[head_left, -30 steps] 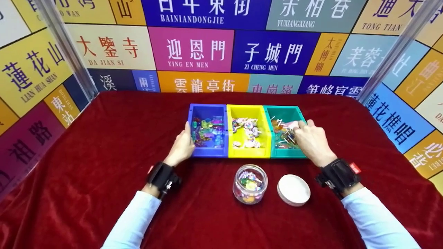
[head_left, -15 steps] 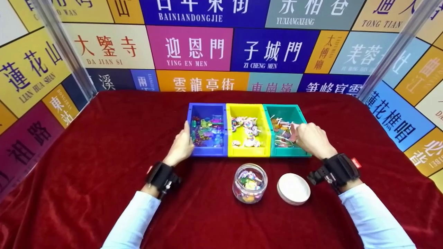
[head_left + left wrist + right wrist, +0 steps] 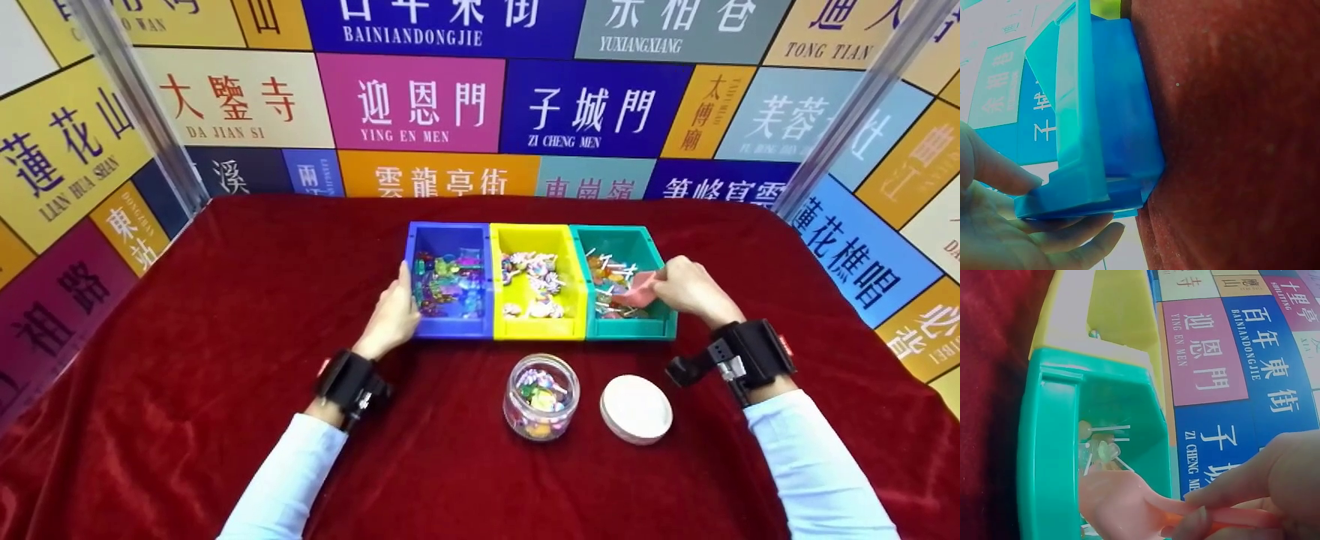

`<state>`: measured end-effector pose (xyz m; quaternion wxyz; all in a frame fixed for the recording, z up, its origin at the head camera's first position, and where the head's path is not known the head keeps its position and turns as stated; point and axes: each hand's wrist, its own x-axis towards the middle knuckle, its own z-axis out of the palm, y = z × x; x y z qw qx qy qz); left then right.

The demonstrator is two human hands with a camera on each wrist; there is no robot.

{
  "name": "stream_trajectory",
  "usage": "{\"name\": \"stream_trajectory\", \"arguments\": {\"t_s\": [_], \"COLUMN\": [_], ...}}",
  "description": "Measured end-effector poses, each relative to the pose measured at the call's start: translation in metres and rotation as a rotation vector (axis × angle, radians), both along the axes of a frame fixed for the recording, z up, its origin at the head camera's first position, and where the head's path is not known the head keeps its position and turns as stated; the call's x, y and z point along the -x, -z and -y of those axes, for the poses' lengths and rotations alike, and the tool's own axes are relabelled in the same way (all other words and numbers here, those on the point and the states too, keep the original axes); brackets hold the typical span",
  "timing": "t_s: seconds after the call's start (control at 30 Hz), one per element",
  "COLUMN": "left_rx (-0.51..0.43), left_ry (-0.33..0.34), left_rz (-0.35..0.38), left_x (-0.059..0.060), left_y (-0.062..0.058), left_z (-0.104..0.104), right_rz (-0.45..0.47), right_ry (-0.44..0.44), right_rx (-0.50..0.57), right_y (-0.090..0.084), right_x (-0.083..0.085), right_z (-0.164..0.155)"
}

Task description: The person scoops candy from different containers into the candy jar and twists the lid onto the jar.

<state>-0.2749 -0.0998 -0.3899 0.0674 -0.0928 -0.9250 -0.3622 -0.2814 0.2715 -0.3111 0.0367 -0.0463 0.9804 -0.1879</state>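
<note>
My left hand (image 3: pixel 391 315) grips the outer side of the blue bin (image 3: pixel 454 329); in the left wrist view the thumb lies on its rim (image 3: pixel 1072 191) with fingers below. Gems of several colours (image 3: pixel 450 281) lie inside it. My right hand (image 3: pixel 697 286) pinches the handle of a pink scoop (image 3: pixel 1114 503). The scoop's bowl is down in the green bin (image 3: pixel 636 330), among clear-headed lollipops with white sticks (image 3: pixel 1107 449). What the bowl carries is hidden. Between these two stands a yellow bin (image 3: pixel 538 331) holding swirl-patterned lollipops (image 3: pixel 544 281).
In front of the bins an uncapped clear jar (image 3: pixel 517 420) stands with colourful pieces inside. A white lid (image 3: pixel 636 409) lies to its right. Dark red cloth (image 3: pixel 225 337) covers the table, and a wall of printed signs (image 3: pixel 420 101) rises behind.
My right hand has drawn slightly right and up, bringing more of the pink scoop into sight over the green bin. The left hand stays on the blue bin.
</note>
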Motion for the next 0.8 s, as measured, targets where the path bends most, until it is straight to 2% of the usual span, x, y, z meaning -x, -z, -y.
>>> {"name": "stream_trajectory", "arguments": {"t_s": [0.2, 0.4, 0.63, 0.8], "left_rx": [0.008, 0.003, 0.002, 0.006], "left_ry": [-0.012, -0.005, -0.012, -0.011], "left_rz": [-0.005, 0.007, 0.000, -0.002], "left_x": [0.000, 0.000, 0.001, 0.000], "left_y": [-0.001, 0.000, 0.001, 0.001], "left_z": [-0.001, -0.002, -0.001, 0.000], "right_rz": [-0.015, -0.041, -0.041, -0.101], "right_ry": [0.033, 0.033, 0.085, 0.074], "right_rx": [0.024, -0.014, -0.008, -0.032], "right_y": [0.006, 0.012, 0.014, 0.020], "right_x": [0.004, 0.008, 0.011, 0.012], "right_z": [0.001, 0.006, 0.010, 0.012]}}
